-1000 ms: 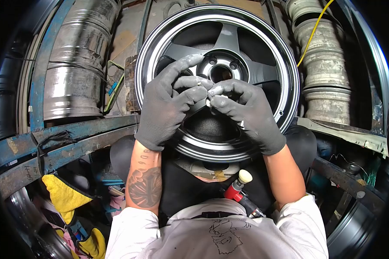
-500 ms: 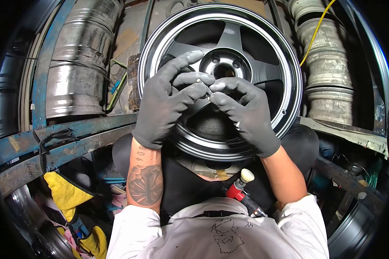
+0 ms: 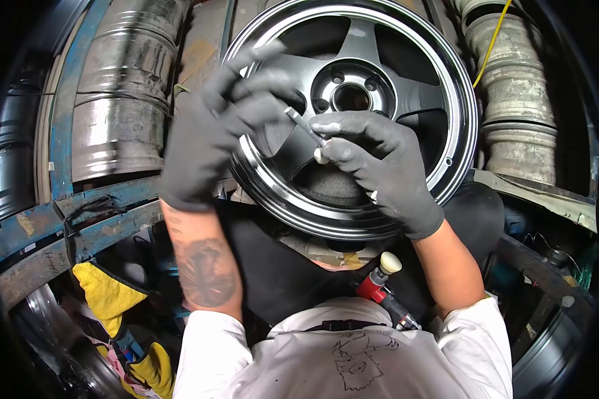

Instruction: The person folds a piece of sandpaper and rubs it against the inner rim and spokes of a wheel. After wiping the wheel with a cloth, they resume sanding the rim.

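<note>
Metal barrels (image 3: 116, 133) flank the wheel (image 3: 407, 94) while our right hand (image 3: 387, 163) pinches a slim rod (image 3: 301, 122), our left hand (image 3: 205, 133) with fingers parted.

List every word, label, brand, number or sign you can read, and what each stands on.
No text is readable.
Left forearm: small marks near the wrist, too blurred to read.
Shirt: line drawing, no readable words.
Wheel: no legible lettering.
</note>
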`<state>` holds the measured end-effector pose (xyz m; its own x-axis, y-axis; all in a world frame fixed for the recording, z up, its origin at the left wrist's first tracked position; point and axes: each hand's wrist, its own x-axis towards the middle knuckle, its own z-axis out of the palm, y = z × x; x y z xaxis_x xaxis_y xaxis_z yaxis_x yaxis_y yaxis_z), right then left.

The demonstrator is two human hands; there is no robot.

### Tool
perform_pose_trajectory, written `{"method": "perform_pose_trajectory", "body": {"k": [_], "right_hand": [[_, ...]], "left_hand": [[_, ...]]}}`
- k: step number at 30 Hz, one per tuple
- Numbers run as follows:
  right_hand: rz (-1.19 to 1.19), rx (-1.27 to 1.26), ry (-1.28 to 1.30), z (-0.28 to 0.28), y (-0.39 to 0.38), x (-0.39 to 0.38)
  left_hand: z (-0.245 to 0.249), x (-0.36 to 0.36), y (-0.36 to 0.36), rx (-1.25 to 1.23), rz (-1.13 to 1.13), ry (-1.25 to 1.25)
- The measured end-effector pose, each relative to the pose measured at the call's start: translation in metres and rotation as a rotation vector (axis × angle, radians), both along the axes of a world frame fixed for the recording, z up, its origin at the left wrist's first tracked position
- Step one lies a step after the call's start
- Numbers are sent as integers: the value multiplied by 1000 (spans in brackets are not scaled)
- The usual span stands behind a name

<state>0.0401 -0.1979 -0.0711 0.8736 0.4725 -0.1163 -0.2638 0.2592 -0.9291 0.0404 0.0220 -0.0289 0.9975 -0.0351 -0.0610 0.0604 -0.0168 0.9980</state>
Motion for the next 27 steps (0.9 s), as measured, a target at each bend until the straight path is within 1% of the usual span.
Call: {"method": "perform_pose_trajectory", "body": {"k": [1, 3, 5, 6, 7, 9, 11, 12, 13, 14, 18, 21, 24, 27], "right_hand": [[16, -83, -39, -3, 0, 0], [53, -247, -118, -8, 0, 2], [86, -476, -274, -26, 0, -4], [93, -513, -376, -38, 1, -6], [100, -551, -478, -46, 2, -8], [141, -659, -572, -50, 4, -13], [183, -725, -629, -54, 6, -17], [236, -755, -638, -56, 5, -18], [241, -761, -652, -60, 4, -19], [245, -768, -664, -63, 3, -21], [241, -751, -707, -83, 2, -26], [255, -727, -709, -84, 11, -34], [320, -777, -811, -87, 20, -42], [300, -844, -925, -90, 23, -51]], "left_hand": [[2, 12, 16, 175, 1, -97], [-18, 34, 53, 279, 21, -335], [-27, 40, 74, 171, 155, -174], [-30, 41, 81, 115, 223, -93], [-28, 39, 81, 166, 218, -88], [-13, 29, 76, 267, 201, -83], [-8, 18, 79, 199, 175, -117], [-9, 12, 89, 146, 154, -138], [-10, 7, 98, 92, 133, -158], [-11, 5, 104, 11, 173, -95], [-20, 2, 114, 12, 271, -134], [-26, 7, 107, 84, 257, -181], [-28, 14, 99, -15, 205, -144], [-29, 20, 91, -43, 205, -155]]}}
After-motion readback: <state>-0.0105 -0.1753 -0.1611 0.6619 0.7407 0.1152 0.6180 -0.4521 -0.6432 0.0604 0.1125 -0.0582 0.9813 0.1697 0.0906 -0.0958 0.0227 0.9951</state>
